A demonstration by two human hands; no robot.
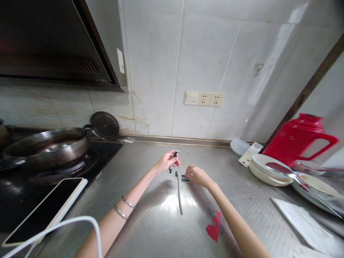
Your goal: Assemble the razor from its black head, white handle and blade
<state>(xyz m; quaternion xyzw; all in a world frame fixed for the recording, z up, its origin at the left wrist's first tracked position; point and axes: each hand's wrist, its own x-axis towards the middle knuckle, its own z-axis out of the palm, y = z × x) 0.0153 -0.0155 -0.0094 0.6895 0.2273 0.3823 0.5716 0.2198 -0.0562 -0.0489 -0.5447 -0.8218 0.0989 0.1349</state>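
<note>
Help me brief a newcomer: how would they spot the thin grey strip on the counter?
On the metal counter, right of the stove, find the left hand and right hand. The thin grey strip starts between them and runs toward the wearer, longer than the short dark pieces at the right hand.

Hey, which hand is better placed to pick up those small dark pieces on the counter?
Probably the right hand: its fingers are right by the dark pieces, whereas the left hand is farther away and holds a small black item.
</note>
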